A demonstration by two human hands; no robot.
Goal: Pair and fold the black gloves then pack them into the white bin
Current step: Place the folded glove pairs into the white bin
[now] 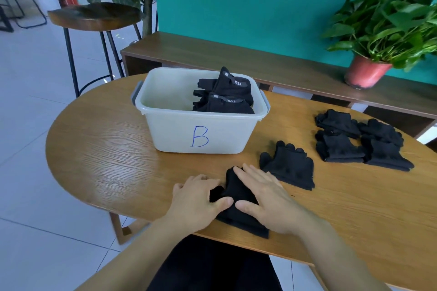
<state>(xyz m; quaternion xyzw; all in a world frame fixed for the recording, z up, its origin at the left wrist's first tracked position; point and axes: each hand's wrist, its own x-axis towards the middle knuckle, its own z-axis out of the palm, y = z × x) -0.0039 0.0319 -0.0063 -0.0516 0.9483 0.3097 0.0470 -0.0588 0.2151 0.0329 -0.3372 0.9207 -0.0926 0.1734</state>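
Both hands lie flat on one pair of gloves [238, 210] at the near edge of the table [99, 156]: the left hand [196, 198] presses its left side with the thumb on the cloth, and the right hand [264, 198] is spread open over the top and right. Neither is closed around anything; they are pressing, not pinching.

From the head view, the bin [198, 130], marked B, stands beyond the hands, with two folded pairs [224, 94] already inside at its right end. Another pair [288, 165] lies flat just right of the hands, and a stack [359, 139] sits farther right, well apart from the bin.

These gloves look like soft, light knit, limp and likely to spring open once the pressure comes off. I would guess the safest hold is a pinch across the folded middle, thumb under and fingers over, so both layers lift together. Slipping seems unlikely on this wood; unfolding is the greater risk.
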